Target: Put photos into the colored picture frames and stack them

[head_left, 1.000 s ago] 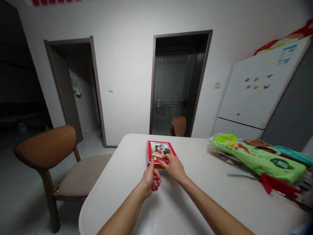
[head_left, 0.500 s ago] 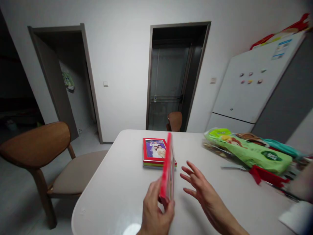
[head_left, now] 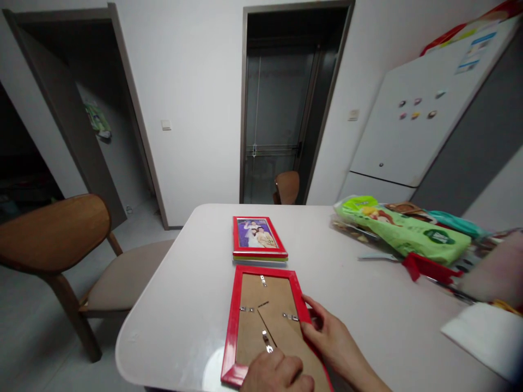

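A red picture frame (head_left: 231, 332) is turned back side up near the front of the white table (head_left: 175, 305). Its brown backing board (head_left: 249, 348) carries metal turn clips and a folding stand cut-out. My left hand (head_left: 280, 373) has its fingers curled over the lower end, close to the bottom clip (head_left: 267, 341); the fingertips are partly hidden. With thumb on top, my right hand (head_left: 333, 337) grips the frame's right edge. Just beyond lies a small stack of frames, topped by a red framed photo (head_left: 255, 234) of people in wedding clothes.
To the right lie a green package (head_left: 425, 237), a white-handled utensil (head_left: 378, 257), a red object (head_left: 429, 268) and white paper (head_left: 482, 337). A wooden chair (head_left: 53, 234) stands left of the table. A fridge (head_left: 400, 130) is at the back right.
The frame has gone from standing edge-on to lying with its back up. My right hand, open and apart before, has closed on its right edge. The view has tipped downward.
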### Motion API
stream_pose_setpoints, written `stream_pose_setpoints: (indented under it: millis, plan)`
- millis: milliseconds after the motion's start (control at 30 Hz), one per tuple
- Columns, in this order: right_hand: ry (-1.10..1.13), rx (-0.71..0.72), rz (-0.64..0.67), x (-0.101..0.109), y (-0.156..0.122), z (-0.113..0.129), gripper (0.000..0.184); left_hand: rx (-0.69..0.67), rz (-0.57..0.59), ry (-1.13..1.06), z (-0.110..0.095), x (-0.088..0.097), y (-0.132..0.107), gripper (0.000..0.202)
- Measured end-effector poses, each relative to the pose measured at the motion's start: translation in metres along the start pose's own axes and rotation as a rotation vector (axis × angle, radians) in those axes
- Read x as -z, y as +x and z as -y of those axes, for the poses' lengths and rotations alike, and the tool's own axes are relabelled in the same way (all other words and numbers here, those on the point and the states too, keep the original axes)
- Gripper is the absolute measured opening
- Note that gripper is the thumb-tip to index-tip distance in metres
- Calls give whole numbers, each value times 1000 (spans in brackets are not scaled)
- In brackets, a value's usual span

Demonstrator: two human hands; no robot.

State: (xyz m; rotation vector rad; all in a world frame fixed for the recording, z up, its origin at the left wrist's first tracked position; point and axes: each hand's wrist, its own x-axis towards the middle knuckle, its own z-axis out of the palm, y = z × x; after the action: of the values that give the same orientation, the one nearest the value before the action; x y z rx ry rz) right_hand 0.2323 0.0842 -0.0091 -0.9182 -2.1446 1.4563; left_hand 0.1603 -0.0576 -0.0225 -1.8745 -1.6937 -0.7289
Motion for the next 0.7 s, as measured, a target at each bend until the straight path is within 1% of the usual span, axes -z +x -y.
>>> stream_pose_setpoints:
  millis: [33, 67, 100, 167, 233, 267, 300, 367, 533, 633, 700]
  plan:
    - [-150, 46, -40, 0, 4, -4, 54, 14, 66, -51, 6, 1, -3, 11]
    - [-282, 95, -71, -1, 6, -6, 48, 57, 126, -108, 13, 5, -5, 14]
    - [-386, 146, -84, -1, 8, -8, 45, 138, 174, -157, 21, 9, -8, 19]
    - [-519, 230, -72, -2, 11, -7, 41, 386, 221, -204, 40, 19, -12, 35]
    - [-587, 259, -46, -5, 14, -4, 39, 647, 222, -212, 58, 25, -17, 47]
    - [-608, 268, -38, -7, 15, -3, 38, 737, 221, -227, 64, 26, -19, 50]
    - [-623, 275, -37, -8, 16, -2, 35, 794, 223, -252, 69, 25, -21, 52]
    - [-640, 279, -38, -12, 19, 0, 31, 845, 224, -296, 72, 21, -24, 55]
    - [-684, 267, -41, -12, 23, 1, 28, 872, 196, -326, 68, 15, -25, 59]
    - [-723, 252, -41, -10, 22, 1, 28, 881, 152, -336, 66, 16, -25, 57]
    - [-752, 282, -84, -14, 20, 6, 30, 879, 110, -341, 65, 14, -27, 56]
